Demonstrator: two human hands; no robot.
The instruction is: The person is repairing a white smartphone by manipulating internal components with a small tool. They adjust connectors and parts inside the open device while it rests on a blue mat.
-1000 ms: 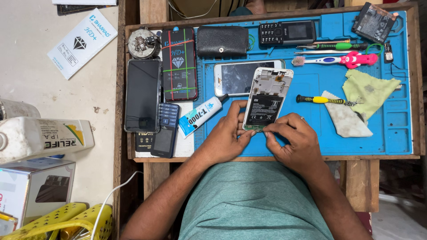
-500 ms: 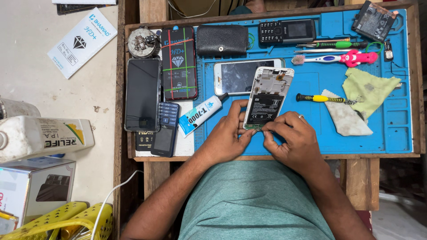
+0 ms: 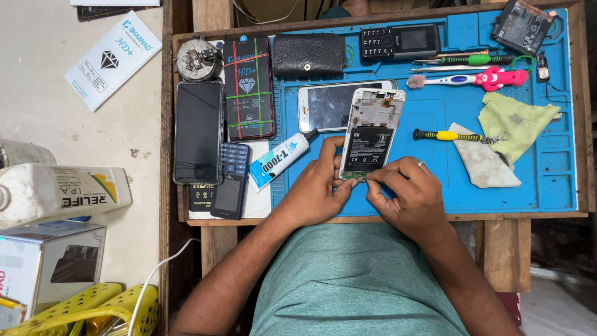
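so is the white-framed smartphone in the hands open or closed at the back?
Open: the white-framed smartphone has no back cover, its black battery and top internals exposed.

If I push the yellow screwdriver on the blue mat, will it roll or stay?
The screwdriver looks round and slim, so it probably rolls sideways. Its tip touches the white cloth, which may stop it. It seems light.

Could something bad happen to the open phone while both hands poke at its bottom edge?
The opened white phone with its black battery showing leans on the white phone with the cracked-looking screen, so it might slip. The left hand and right hand pinch at its lower edge, where small parts could bend. The white glue tube lies close and could be knocked.
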